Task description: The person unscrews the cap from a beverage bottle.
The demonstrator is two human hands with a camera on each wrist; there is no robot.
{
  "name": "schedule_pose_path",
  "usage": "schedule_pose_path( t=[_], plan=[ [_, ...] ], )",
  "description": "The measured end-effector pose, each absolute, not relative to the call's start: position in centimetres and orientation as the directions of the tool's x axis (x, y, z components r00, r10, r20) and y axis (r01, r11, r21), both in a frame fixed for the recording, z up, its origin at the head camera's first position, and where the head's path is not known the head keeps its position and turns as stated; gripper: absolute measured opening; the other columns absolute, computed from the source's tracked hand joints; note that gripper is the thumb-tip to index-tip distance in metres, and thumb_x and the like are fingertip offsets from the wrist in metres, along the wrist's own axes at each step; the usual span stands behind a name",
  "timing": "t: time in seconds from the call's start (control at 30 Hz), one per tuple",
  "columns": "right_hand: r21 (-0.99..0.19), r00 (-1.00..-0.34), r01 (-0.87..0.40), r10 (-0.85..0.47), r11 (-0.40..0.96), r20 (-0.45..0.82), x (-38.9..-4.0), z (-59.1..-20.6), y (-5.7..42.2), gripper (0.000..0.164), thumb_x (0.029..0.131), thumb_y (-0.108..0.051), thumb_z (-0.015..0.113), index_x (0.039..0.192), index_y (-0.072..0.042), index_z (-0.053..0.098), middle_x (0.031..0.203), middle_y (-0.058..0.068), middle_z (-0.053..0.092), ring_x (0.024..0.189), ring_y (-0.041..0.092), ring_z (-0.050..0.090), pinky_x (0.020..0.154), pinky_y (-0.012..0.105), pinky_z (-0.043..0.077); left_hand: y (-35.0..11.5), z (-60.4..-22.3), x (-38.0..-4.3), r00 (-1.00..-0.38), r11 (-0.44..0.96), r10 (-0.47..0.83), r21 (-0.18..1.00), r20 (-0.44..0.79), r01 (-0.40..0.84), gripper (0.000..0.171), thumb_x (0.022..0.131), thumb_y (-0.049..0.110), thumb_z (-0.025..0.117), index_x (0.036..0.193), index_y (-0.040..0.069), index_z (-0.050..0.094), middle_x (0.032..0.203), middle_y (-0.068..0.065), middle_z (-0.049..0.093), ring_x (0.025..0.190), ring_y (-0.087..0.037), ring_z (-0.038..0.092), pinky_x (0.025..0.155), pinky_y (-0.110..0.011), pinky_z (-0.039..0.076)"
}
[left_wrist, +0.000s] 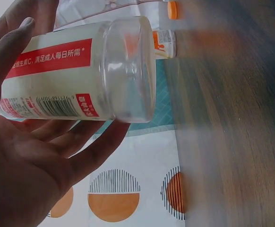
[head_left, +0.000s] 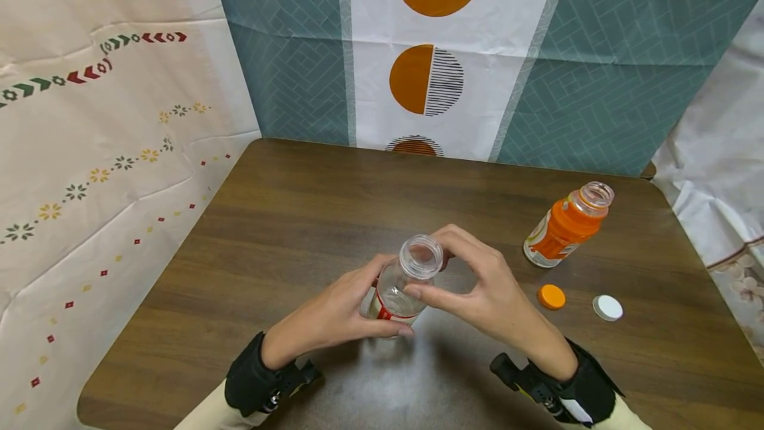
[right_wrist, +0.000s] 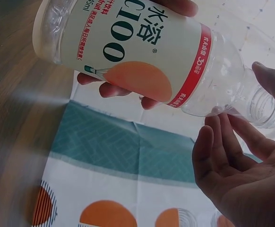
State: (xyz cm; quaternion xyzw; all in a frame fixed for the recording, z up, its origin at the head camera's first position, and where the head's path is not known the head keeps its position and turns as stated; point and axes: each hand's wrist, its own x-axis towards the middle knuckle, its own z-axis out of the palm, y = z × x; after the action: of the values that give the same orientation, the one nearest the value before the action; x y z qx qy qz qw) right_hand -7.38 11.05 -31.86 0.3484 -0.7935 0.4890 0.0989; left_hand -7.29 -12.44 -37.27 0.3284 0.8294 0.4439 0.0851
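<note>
A clear bottle (head_left: 398, 289) with a white and red label is held near the middle of the table, its uncapped mouth tipped up. My left hand (head_left: 343, 307) grips it round the labelled body, thumb on the near side. At the shoulder and neck, the thumb and fingers of my right hand (head_left: 477, 284) hold it from the other side. The left wrist view shows the bottle's base (left_wrist: 133, 71) raised off the table. In the right wrist view the label (right_wrist: 133, 52) faces the camera, and fingertips of the right hand (right_wrist: 241, 161) touch the shoulder.
On the right stands an orange-labelled bottle (head_left: 564, 227), uncapped. An orange cap (head_left: 552, 296) and a white cap (head_left: 607, 308) lie in front of it on the wooden table (head_left: 239, 271). Patterned cloths (head_left: 298, 52) hang behind the table and at its sides.
</note>
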Motion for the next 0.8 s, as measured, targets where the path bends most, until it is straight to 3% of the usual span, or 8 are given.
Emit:
schedule_pose_path(
  t=[0.17, 0.33, 0.8],
  plan=[
    [-0.713, -0.750, -0.638, -0.446, 0.292, 0.489, -7.2, -32.0, 11.7, 0.039, 0.077, -0.016, 0.086, 0.110, -0.023, 0.066, 0.104, -0.009, 0.063, 0.093, 0.007, 0.059, 0.081, 0.023, 0.051, -12.5, -37.2, -7.4, -0.764, 0.392, 0.634, 0.800, 0.124, 0.455, 0.074, 0.082, 0.050, 0.077, 0.142, 0.037, 0.036, 0.127, 0.018, 0.057, 0.111, -0.005, 0.059, 0.094, -0.036, 0.053],
    [-0.718, -0.767, -0.622, -0.429, 0.313, 0.477, -7.0, -32.1, 12.7, 0.041, 0.076, -0.016, 0.086, 0.111, -0.023, 0.066, 0.104, -0.009, 0.063, 0.093, 0.007, 0.059, 0.081, 0.023, 0.050, -12.6, -37.4, -7.6, -0.739, 0.384, 0.646, 0.754, 0.194, 0.533, 0.067, 0.086, 0.047, 0.074, 0.142, 0.032, 0.041, 0.133, 0.016, 0.055, 0.116, -0.005, 0.057, 0.097, -0.035, 0.052],
    [-0.721, -0.828, -0.555, -0.355, 0.414, 0.433, -5.9, -32.5, 15.9, 0.040, 0.077, -0.013, 0.085, 0.109, -0.027, 0.065, 0.103, -0.012, 0.062, 0.092, 0.005, 0.059, 0.081, 0.019, 0.051, -12.6, -37.4, -7.7, -0.745, 0.376, 0.635, 0.761, 0.205, 0.530, 0.055, 0.092, 0.041, 0.069, 0.140, 0.031, 0.044, 0.130, 0.014, 0.059, 0.119, -0.009, 0.060, 0.097, -0.034, 0.051]
  ],
)
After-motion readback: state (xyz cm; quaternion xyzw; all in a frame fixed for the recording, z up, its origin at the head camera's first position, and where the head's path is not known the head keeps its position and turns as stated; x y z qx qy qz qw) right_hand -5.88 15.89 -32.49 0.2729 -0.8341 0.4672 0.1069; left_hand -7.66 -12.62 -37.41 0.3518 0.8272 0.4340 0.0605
